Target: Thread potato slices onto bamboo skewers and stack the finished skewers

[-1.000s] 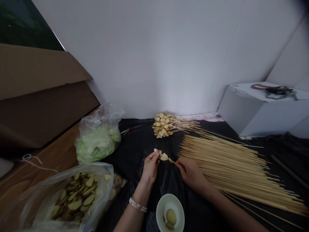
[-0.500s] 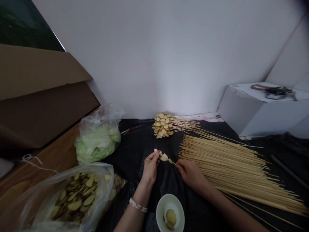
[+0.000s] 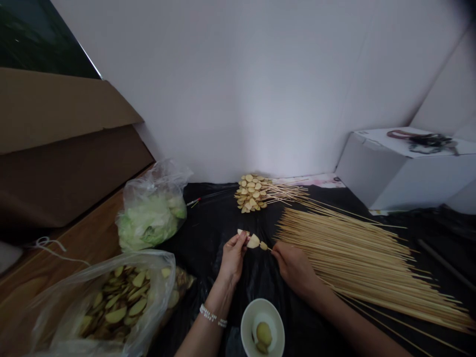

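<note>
My left hand [image 3: 233, 253] pinches a pale potato slice [image 3: 241, 232] between thumb and fingers. Just to its right, two more pieces, a larger potato slice [image 3: 253, 241] and a small one [image 3: 264, 246], sit on a thin bamboo skewer [image 3: 270, 249]. My right hand [image 3: 292, 265] is closed around that skewer, and its lower part is hidden. Below the hands stands a white bowl [image 3: 245, 329] with a few potato slices [image 3: 264, 334] in it. Farther back lies a pile of threaded potato skewers [image 3: 251, 193], their slices to the left and sticks to the right.
Many loose bamboo skewers [image 3: 357, 263] spread across the black plastic sheet [image 3: 208, 218] at right. An open bag of potato slices [image 3: 119, 302] and a bag of pale green vegetable [image 3: 152, 218] stand left, near a cardboard box [image 3: 67, 148]. Keys [image 3: 431, 142] rest on a white box [image 3: 386, 168].
The small piece on the skewer has turned to show more of its flat face. Both hands keep nearly the same place and grip.
</note>
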Demonstrator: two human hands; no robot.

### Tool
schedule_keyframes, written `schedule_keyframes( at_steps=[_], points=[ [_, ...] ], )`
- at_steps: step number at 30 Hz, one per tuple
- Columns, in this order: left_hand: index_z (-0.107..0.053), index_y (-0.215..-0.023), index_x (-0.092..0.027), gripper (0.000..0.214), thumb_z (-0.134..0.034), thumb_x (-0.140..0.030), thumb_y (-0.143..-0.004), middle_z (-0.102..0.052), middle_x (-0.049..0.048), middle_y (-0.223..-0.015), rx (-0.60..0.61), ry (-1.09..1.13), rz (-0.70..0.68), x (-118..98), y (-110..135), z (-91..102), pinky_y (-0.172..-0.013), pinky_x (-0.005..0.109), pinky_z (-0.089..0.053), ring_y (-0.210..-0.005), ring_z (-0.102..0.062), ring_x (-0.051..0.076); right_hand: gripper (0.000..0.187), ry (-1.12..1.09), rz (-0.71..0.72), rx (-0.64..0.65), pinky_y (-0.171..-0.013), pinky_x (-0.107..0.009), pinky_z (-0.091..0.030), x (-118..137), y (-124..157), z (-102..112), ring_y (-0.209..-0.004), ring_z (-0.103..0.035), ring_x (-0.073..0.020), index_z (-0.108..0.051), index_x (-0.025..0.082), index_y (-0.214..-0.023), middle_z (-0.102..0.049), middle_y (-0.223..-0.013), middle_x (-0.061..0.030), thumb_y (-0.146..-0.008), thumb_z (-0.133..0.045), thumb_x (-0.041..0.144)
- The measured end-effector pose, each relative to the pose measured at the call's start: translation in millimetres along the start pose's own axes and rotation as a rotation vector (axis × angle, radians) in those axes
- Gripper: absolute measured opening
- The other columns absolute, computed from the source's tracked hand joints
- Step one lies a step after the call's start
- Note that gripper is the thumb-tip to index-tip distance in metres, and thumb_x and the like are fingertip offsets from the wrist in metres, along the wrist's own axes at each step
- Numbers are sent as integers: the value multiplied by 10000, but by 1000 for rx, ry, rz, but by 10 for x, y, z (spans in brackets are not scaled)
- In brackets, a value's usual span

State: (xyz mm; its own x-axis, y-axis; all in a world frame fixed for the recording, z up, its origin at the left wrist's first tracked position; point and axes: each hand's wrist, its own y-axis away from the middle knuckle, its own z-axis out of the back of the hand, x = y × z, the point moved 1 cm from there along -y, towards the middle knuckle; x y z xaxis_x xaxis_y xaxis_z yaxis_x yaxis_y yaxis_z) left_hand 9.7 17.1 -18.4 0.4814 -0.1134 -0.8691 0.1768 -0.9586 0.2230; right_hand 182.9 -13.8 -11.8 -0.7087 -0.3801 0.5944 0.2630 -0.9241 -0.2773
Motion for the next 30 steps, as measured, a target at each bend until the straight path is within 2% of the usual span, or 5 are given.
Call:
schedule_keyframes(
  at_steps=[5, 14, 20, 26, 30],
  points=[
    [-740, -727, -132, 259, -792, -350, -597, -681, 49, -707, 17, -14, 4, -18, 9, -12, -560, 192, -392, -613, -562, 88, 233, -124, -12, 38, -607, -245, -350, 4, 0, -37, -618, -541, -143, -535, 203, -724, -593, -655, -13, -895, -378, 219],
    [-742, -719, -137, 241, -793, -337, -595, -696, 49, -710, -16, -19, 3, 14, 23, -18, -571, 192, -397, -617, -578, 93, 188, -71, 26, -25, -636, -250, -357, 9, 15, -45, -663, -531, -149, -500, 201, -727, -578, -702, -25, -872, -382, 189],
    [-744, -714, -134, 247, -799, -340, -588, -705, 62, -714, 18, 5, 28, -6, 35, -42, -688, 230, -443, -665, -606, 121, 191, -200, -37, 41, -587, -243, -344, 37, -5, -13, -597, -530, -137, -505, 212, -708, -571, -632, 0, -867, -399, 208],
    [-750, -721, -144, 256, -791, -362, -595, -710, 69, -728, 17, -22, 11, 15, 38, -45, -634, 223, -430, -644, -598, 118, 198, -112, 10, -42, -614, -247, -356, 51, 11, -26, -630, -524, -144, -487, 210, -698, -563, -661, -14, -862, -378, 187],
    [-754, -749, -145, 263, -782, -366, -609, -710, 67, -743, 18, -63, 14, 33, 30, -22, -571, 201, -399, -622, -577, 98, 203, -116, 4, -36, -624, -249, -358, 53, 16, -22, -644, -532, -148, -490, 207, -709, -571, -678, -21, -869, -367, 185]
  ],
)
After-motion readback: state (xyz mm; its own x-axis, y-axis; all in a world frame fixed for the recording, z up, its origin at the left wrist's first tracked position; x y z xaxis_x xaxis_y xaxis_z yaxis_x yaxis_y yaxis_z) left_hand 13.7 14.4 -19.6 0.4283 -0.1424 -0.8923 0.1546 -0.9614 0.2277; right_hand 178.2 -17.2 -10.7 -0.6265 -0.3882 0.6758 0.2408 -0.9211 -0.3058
